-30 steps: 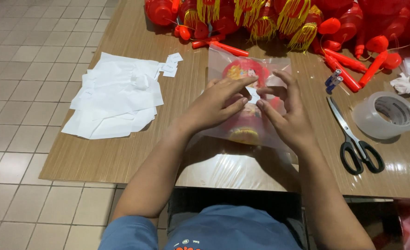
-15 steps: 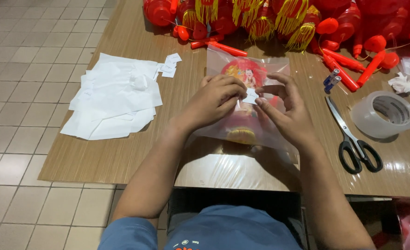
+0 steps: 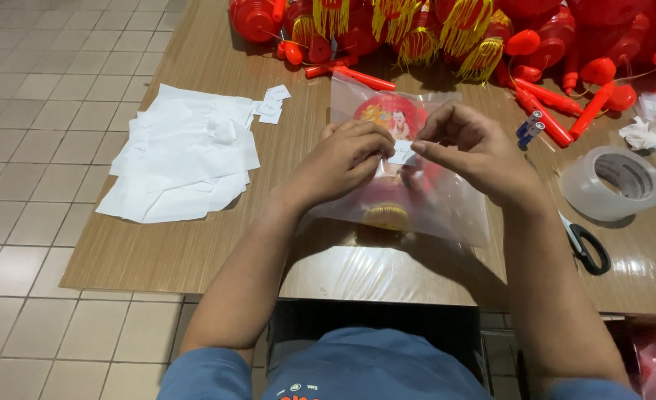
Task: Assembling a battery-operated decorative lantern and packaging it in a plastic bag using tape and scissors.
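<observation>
A clear plastic bag (image 3: 446,200) lies on the wooden table (image 3: 194,252) in front of me, with a red lantern toy (image 3: 387,111) and its yellow tassel base inside. My left hand (image 3: 346,159) and my right hand (image 3: 469,148) hover over the bag's middle. Between their fingertips they pinch a small white paper slip (image 3: 402,152). Both hands rest against the bag's top surface.
A pile of white paper sheets (image 3: 183,152) lies to the left, with small slips (image 3: 272,104) beside it. Red lanterns with yellow tassels (image 3: 417,30) crowd the far edge. A tape roll (image 3: 617,181), scissors (image 3: 587,244), two small batteries (image 3: 529,126) and crumpled paper (image 3: 647,130) sit at right.
Both hands stay on the bag with the white slip between the fingers. They have shifted only a little, and the right hand's fingers have lifted slightly.
</observation>
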